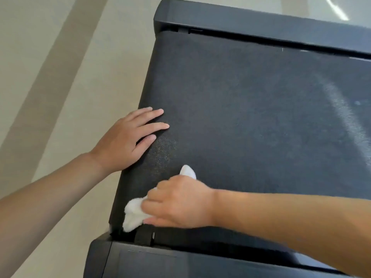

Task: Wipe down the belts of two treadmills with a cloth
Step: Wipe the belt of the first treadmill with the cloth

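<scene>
Step in hand: wiping first treadmill's belt (251,109). Right hand (178,203) grips bunched white cloth (132,214) at belt's near-left corner; left hand (124,137) lies flat, fingers spread, on left edge. Next likely: sweep cloth toward dusty streak far right.

- The belt (251,109) is dark charcoal grey with a fine speckled grain, flecked more plainly near its lower left part.
- A pale, whitish smear runs down the belt's right side.
- The cloth (133,214) is plain white, with no print.
- The frame rail (261,23) at the top is a smooth, dark blue-grey; the frame rail (160,261) at the bottom has the same tone.
- The floor (50,77) is pale beige, crossed by broad, darker tan diagonal bands.
</scene>
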`<state>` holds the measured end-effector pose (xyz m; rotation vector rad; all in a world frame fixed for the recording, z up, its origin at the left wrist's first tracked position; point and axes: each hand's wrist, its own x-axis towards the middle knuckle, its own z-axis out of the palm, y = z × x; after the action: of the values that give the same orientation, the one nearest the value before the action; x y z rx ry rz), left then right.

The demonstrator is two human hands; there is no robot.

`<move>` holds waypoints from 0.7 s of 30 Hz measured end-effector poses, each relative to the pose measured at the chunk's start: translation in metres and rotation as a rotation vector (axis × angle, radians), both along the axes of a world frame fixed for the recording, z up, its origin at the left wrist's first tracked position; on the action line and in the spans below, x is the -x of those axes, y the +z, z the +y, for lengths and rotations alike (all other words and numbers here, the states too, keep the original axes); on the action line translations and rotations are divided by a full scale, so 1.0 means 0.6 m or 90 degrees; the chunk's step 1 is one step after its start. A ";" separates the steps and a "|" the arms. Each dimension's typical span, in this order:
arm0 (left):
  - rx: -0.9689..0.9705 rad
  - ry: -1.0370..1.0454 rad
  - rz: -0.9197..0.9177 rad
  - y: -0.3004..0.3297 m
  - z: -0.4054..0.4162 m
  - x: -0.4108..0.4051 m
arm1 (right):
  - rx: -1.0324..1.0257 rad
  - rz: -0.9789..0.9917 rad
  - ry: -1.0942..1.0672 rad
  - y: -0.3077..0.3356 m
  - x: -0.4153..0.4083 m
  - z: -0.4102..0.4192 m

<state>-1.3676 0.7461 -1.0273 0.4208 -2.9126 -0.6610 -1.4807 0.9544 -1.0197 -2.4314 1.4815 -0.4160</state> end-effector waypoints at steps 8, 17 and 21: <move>-0.146 0.085 0.030 -0.001 -0.007 0.004 | 0.020 0.077 -0.698 0.028 0.313 -0.181; -0.216 0.272 0.201 0.014 0.003 0.066 | 0.104 0.011 -0.198 -0.006 0.067 -0.059; -0.182 0.208 0.108 -0.007 0.038 0.114 | 0.094 0.037 -0.217 -0.010 0.148 -0.083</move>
<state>-1.4360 0.7686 -1.0312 0.8064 -2.5152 -1.0035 -1.5693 0.9047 -1.0255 -2.3144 1.9648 -0.5446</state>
